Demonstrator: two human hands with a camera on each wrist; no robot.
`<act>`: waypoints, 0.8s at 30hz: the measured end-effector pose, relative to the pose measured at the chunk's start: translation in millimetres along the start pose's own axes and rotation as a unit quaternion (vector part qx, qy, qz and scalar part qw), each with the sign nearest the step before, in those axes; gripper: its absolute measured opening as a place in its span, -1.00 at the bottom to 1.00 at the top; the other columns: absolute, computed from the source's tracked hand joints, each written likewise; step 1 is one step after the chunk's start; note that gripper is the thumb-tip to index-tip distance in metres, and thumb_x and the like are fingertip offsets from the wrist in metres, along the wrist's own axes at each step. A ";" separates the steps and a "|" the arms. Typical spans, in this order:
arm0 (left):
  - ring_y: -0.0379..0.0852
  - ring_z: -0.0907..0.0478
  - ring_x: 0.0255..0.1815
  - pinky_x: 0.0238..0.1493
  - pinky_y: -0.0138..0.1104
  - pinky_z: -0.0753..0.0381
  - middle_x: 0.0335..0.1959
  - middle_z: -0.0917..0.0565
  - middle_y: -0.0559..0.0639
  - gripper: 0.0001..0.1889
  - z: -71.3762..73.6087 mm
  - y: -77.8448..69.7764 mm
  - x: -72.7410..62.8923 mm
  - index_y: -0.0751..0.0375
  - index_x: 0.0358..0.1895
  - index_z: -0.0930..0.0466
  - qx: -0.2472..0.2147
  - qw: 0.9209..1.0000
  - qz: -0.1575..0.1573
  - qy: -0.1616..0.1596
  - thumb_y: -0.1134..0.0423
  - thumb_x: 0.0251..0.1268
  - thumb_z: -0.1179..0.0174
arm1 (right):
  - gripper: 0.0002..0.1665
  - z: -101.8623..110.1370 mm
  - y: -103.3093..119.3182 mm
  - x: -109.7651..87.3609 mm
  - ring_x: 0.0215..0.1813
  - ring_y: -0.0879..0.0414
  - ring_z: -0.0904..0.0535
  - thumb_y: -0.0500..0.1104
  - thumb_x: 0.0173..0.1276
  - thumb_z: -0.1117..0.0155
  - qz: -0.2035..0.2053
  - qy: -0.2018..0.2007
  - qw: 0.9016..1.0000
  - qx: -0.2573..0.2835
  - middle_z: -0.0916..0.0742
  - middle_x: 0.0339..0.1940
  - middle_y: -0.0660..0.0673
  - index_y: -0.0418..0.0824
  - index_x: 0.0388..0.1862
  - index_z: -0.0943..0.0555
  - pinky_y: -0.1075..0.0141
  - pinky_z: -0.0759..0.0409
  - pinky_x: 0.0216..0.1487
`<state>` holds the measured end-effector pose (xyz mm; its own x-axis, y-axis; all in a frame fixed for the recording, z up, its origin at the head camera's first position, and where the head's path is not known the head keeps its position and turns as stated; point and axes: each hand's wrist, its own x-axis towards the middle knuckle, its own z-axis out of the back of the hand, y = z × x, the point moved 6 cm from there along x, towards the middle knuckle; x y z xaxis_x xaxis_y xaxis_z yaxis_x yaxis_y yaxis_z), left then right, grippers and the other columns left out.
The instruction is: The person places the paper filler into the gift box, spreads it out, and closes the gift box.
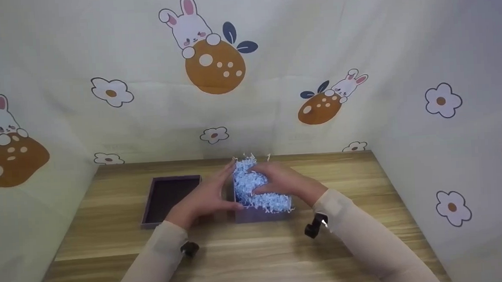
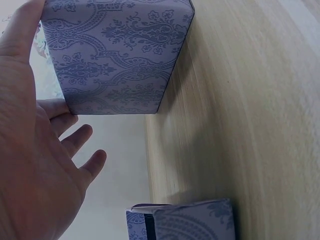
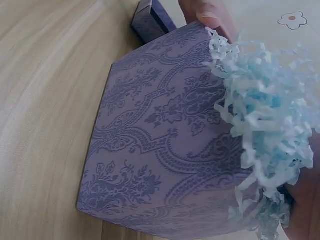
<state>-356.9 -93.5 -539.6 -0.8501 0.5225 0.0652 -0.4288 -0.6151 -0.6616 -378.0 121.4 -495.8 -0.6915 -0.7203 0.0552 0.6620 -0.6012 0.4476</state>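
Note:
A purple patterned gift box (image 1: pixel 261 215) stands on the wooden table with pale blue shredded paper (image 1: pixel 246 182) heaped above its rim. My left hand (image 1: pixel 209 197) holds the box across its left side, thumb at the near rim and index finger at the far corner. In the left wrist view the other fingers extend past that corner. My right hand (image 1: pixel 285 180) is over the heap, its thumb and fingers curved round some of the shredded paper. The right wrist view shows paper strands spilling over the rim, hiding most of that hand.
Left of the box lies a shallow purple box lid (image 1: pixel 172 196), its dark inside facing up, with my left forearm overlapping its near corner. A pale curtain (image 1: pixel 147 120) with rabbits, oranges and flowers rises behind the wooden table (image 1: pixel 248 253) and along both sides.

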 end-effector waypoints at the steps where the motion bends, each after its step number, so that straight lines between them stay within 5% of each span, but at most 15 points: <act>1: 0.25 0.01 0.82 0.68 0.35 -0.07 0.87 0.15 -0.23 0.43 -0.3 0.1 0.0 -0.16 0.87 0.12 0.000 1.000 0.000 0.000 -0.43 0.03 -0.64 | -0.21 1.1 -0.2 -1.2 0.45 -0.04 -0.65 0.18 0.48 -0.57 0.003 -0.004 1.000 0.005 -0.72 0.47 -0.11 -0.13 0.54 -0.62 0.06 -0.59 0.51; 6: 0.21 0.03 0.82 0.69 0.34 -0.06 0.83 0.19 -0.39 0.43 -0.9 1.5 -0.1 -0.19 0.87 0.12 -0.003 1.000 0.007 0.001 -0.43 0.02 -0.63 | -0.11 13.0 2.0 -15.1 0.54 -0.04 -0.55 0.36 0.46 -0.50 0.035 -0.030 0.998 0.037 -0.68 0.52 -0.09 -0.12 0.55 -0.62 -0.02 -0.48 0.60; 11: 0.13 0.06 0.83 0.71 0.30 -0.05 0.83 0.19 -0.40 0.43 -1.2 -1.4 0.8 -0.20 0.87 0.12 -0.004 1.000 0.006 0.002 -0.49 0.01 -0.60 | -0.16 27.5 7.5 -37.7 0.61 -0.07 -0.43 0.26 0.36 -0.64 0.056 -0.067 0.995 0.045 -0.64 0.55 -0.09 -0.08 0.50 -0.67 -0.14 -0.34 0.66; 16: 0.17 0.04 0.83 0.72 0.25 -0.06 0.86 0.16 -0.30 0.43 -2.3 -4.3 0.9 -0.18 0.87 0.14 -0.008 1.000 -0.011 0.006 -0.51 0.03 -0.58 | -0.21 28.5 11.7 -57.6 0.52 -0.02 -0.48 0.11 0.28 -0.75 0.057 -0.060 0.994 0.073 -0.66 0.42 -0.05 -0.03 0.44 -0.70 -0.09 -0.47 0.58; 24: 0.22 0.03 0.83 0.71 0.28 -0.08 0.84 0.14 -0.37 0.39 0.2 -0.8 -1.0 -0.16 0.87 0.08 -0.013 1.000 -0.003 -0.004 -0.37 0.07 -0.65 | -0.33 13.4 8.7 -36.5 0.46 -0.03 -0.55 -0.11 0.42 -0.65 0.039 -0.025 0.997 0.058 -0.67 0.37 -0.08 -0.07 0.48 -0.68 0.00 -0.56 0.53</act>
<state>-355.7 -93.6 -539.0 -0.8501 0.5212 0.0751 -0.4258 -0.5965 -0.6803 -350.8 147.1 -482.0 -0.6549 -0.7430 0.1377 0.6785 -0.4980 0.5400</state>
